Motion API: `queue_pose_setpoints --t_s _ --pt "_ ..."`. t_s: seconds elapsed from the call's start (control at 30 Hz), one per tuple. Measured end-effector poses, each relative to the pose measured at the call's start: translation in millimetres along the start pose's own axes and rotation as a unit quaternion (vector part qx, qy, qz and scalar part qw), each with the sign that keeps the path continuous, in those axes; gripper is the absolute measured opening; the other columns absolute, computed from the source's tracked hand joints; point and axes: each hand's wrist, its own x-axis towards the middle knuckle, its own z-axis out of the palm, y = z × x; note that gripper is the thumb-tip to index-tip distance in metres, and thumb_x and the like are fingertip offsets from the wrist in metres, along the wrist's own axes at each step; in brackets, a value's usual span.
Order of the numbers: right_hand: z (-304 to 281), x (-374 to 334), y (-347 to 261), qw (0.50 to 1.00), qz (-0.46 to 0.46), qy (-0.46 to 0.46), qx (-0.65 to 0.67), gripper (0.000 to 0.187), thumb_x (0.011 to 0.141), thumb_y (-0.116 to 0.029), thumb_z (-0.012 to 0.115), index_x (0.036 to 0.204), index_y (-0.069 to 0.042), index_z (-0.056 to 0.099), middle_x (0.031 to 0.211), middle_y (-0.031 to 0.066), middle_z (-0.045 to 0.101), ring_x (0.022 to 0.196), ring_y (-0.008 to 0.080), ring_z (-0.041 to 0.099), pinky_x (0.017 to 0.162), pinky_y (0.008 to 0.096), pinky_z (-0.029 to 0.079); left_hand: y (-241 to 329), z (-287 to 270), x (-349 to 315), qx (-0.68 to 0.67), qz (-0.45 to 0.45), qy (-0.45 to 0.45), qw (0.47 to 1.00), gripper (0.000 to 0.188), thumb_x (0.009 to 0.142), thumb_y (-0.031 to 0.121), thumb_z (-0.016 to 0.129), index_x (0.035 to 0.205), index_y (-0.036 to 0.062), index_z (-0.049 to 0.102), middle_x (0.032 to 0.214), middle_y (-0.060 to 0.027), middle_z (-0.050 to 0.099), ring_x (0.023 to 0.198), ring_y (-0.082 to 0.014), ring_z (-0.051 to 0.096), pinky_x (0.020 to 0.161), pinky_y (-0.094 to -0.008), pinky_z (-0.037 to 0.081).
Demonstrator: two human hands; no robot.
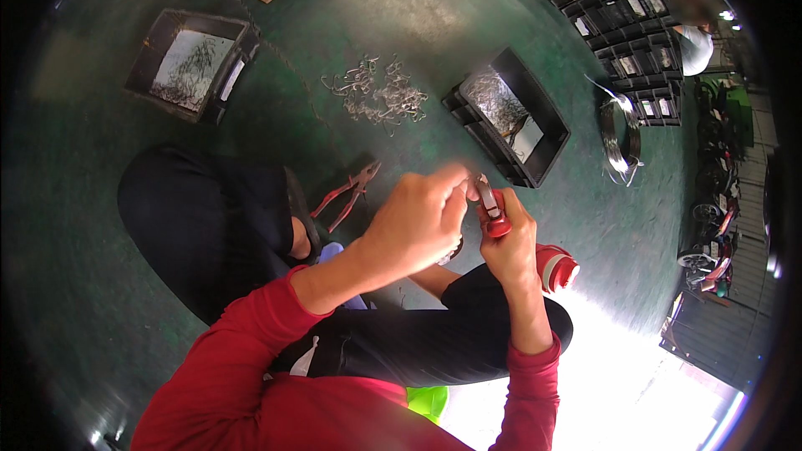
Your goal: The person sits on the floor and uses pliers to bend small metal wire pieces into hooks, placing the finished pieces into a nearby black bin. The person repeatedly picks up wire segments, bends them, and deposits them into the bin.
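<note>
Harsh glare whitens the floor (601, 347) at lower right, while dark fisheye edges bend the dimmer surroundings.

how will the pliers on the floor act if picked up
The pliers have a metal head, so they're likely stiff and heavy for their size. Their red handles lie spread, so they may swing when lifted.

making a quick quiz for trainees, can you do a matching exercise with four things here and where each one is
1. pliers with spread handles
2. pile of bent metal pieces
3. wire coil
4. second red-handled tool

A. beside stacked black crates
B. in the right hand
C. on the floor by a foot
D. between the left bin and right bin

Pairs: 1-C, 2-D, 3-A, 4-B
</note>
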Motion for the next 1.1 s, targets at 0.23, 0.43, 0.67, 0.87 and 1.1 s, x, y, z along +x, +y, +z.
queue_pose_setpoints --t_s 0.23,0.43,0.67,0.87,1.1 --pt "-17.2 8.7 -5.9 0.968 0.099 -0.114 0.199 0.027 0.087 0.001 0.062 0.112 0.000 0.055 0.092 0.0119 0.063 0.068 0.0198 0.061 0.071 0.0318 0.048 -18.6 -27.0 28.3 -0.256 -0.154 -0.034 0.954 0.024 0.100 0.018 0.049 0.102 0.0007 0.066 0.103 -0.0077 0.068 0.082 -0.0115 0.062 0.069 -0.0262 0.051" --pt "-18.9 5.8 -12.8 0.819 0.183 -0.305 0.450 0.034 0.093 -0.012 0.062 0.122 0.003 0.052 0.103 0.0088 0.063 0.085 0.0154 0.061 0.086 0.0311 0.048 -33.4 -30.2 32.2 -0.339 -0.120 0.025 0.933 0.024 0.097 0.017 0.059 0.114 0.0017 0.067 0.113 -0.0060 0.067 0.089 -0.0122 0.061 0.074 -0.0250 0.051" --pt "-11.2 -0.5 -11.1 0.745 0.181 -0.350 0.538 0.037 0.095 -0.015 0.061 0.125 0.003 0.052 0.109 0.0089 0.063 0.103 0.0206 0.062 0.093 0.0347 0.048 -27.5 -21.0 30.3 -0.329 -0.088 0.091 0.936 0.024 0.092 0.013 0.067 0.112 0.0001 0.066 0.100 -0.0079 0.067 0.090 -0.0185 0.067 0.078 -0.0316 0.056" --pt "-16.0 -1.8 -11.8 0.719 0.195 -0.350 0.568 0.036 0.095 -0.013 0.061 0.124 0.004 0.051 0.110 0.0094 0.062 0.103 0.0206 0.061 0.092 0.0351 0.048 -27.1 -18.6 30.2 -0.320 -0.085 0.091 0.939 0.018 0.092 0.009 0.066 0.107 -0.0006 0.067 0.100 -0.0097 0.067 0.090 -0.0199 0.068 0.080 -0.0318 0.056" --pt "-12.7 -1.8 -17.2 0.714 0.193 -0.369 0.562 0.040 0.093 -0.012 0.064 0.126 0.007 0.050 0.111 0.0123 0.062 0.106 0.0206 0.060 0.095 0.0339 0.046 -25.7 -11.7 29.2 -0.324 -0.047 0.096 0.940 0.014 0.092 0.005 0.064 0.105 0.0006 0.067 0.101 -0.0100 0.068 0.094 -0.0224 0.069 0.081 -0.0315 0.056"
